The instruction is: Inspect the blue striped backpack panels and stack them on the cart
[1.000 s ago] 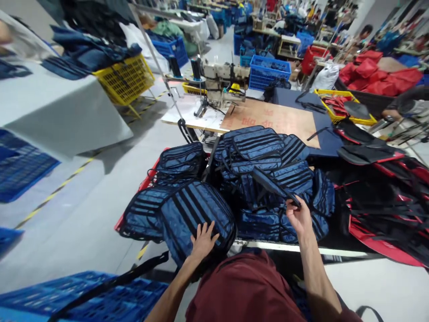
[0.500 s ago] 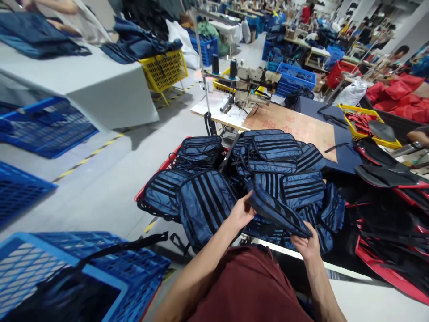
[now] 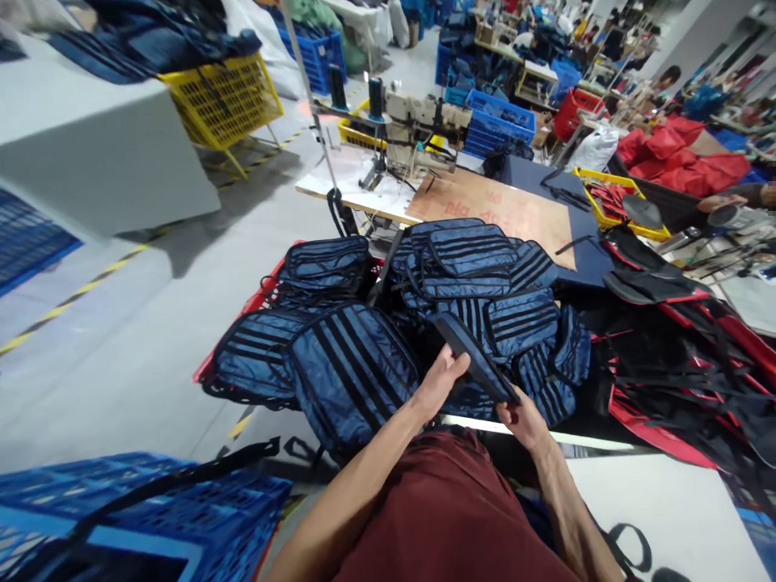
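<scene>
A narrow blue bag panel with black stripes [image 3: 471, 357] is held edge-on above a heap of similar blue striped bag pieces [image 3: 466, 275]. My left hand [image 3: 440, 383] grips its near left side. My right hand [image 3: 520, 420] grips its lower right end. A larger blue striped panel [image 3: 352, 370] lies just left of my left hand, overhanging the table's front edge. My dark red shirt fills the bottom of the view.
Black and red bag pieces [image 3: 685, 356] lie to the right. A sewing machine [image 3: 412, 121] stands on a table [image 3: 485, 212] behind the heap. A blue crate [image 3: 145, 517] sits at lower left, a yellow basket [image 3: 221, 97] farther back. Other workers sit far right.
My left hand left the large panel and took hold of the narrow piece. Both hands have drawn that piece off the heap toward my body.
</scene>
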### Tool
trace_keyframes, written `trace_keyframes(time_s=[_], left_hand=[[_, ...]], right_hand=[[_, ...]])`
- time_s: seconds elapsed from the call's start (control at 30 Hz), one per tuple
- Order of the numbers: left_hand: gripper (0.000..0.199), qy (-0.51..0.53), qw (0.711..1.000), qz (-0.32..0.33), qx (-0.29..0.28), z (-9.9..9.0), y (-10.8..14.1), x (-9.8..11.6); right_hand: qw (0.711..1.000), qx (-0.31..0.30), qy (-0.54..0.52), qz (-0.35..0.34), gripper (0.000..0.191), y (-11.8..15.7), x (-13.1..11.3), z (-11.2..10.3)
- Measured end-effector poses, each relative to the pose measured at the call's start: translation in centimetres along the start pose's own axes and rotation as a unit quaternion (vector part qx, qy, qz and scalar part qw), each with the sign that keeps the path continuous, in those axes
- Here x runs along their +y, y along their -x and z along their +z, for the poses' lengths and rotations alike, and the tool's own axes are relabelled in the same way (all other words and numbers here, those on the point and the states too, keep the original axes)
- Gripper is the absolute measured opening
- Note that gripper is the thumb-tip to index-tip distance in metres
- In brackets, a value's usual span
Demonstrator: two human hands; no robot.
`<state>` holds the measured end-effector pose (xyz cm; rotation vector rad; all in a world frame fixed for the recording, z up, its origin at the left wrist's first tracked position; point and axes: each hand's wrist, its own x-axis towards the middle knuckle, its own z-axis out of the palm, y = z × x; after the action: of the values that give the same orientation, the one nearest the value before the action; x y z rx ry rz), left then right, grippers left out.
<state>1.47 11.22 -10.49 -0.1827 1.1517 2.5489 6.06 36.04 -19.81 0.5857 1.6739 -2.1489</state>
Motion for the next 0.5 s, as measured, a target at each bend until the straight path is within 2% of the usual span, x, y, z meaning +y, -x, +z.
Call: trace_keyframes(time_s=[0.1, 0.17, 0.2, 0.23, 0.33, 0.37, 0.4, 0.43, 0.47, 0.5], left_hand=[[0.054, -0.104, 0.989, 0.049, 0.099, -0.4, -0.6, 0.9], [0.048, -0.088, 0.983, 0.055, 0.15, -0.6, -1.2, 1.9], [0.048, -0.062, 0.983, 0.056, 0.164, -0.6, -1.5, 2.4], [0.048, -0.033, 0.983, 0.054, 0.171, -0.4, -1.8, 3.0], [0.048, 0.024, 0.979, 0.053, 0.196, 0.3, -2.2, 4.7], [0.047, 0.031, 0.976, 0.051, 0.208, 0.6, -2.3, 5.2], [0.046, 0.036, 0.974, 0.047, 0.218, 1.0, -2.3, 5.6], [0.044, 0.038, 0.972, 0.043, 0.226, 1.3, -2.4, 6.0], [0.042, 0.04, 0.971, 0.04, 0.233, 1.5, -2.6, 6.3], [0.041, 0.04, 0.97, 0.038, 0.236, 1.7, -2.9, 6.6]], right_hand=[[0.994, -0.078, 0.033, 0.073, 0.072, 0.8, -1.5, 1.0], [0.981, -0.145, 0.103, 0.077, 0.086, 1.7, -3.2, 1.1], [0.975, -0.161, 0.144, 0.046, 0.087, 2.1, -4.1, 1.0], [0.972, -0.15, 0.18, -0.009, 0.083, 2.5, -4.9, 0.8], [0.951, -0.032, 0.244, -0.189, 0.052, 2.8, -6.7, 0.2], [0.943, -0.011, 0.247, -0.222, 0.051, 2.7, -7.0, 0.2], [0.938, -0.017, 0.25, -0.24, 0.061, 2.7, -7.0, 0.4], [0.934, -0.048, 0.255, -0.244, 0.069, 2.6, -6.9, 0.8], [0.931, -0.088, 0.26, -0.241, 0.066, 2.6, -6.6, 1.3], [0.927, -0.118, 0.264, -0.239, 0.054, 2.5, -6.3, 2.1]])
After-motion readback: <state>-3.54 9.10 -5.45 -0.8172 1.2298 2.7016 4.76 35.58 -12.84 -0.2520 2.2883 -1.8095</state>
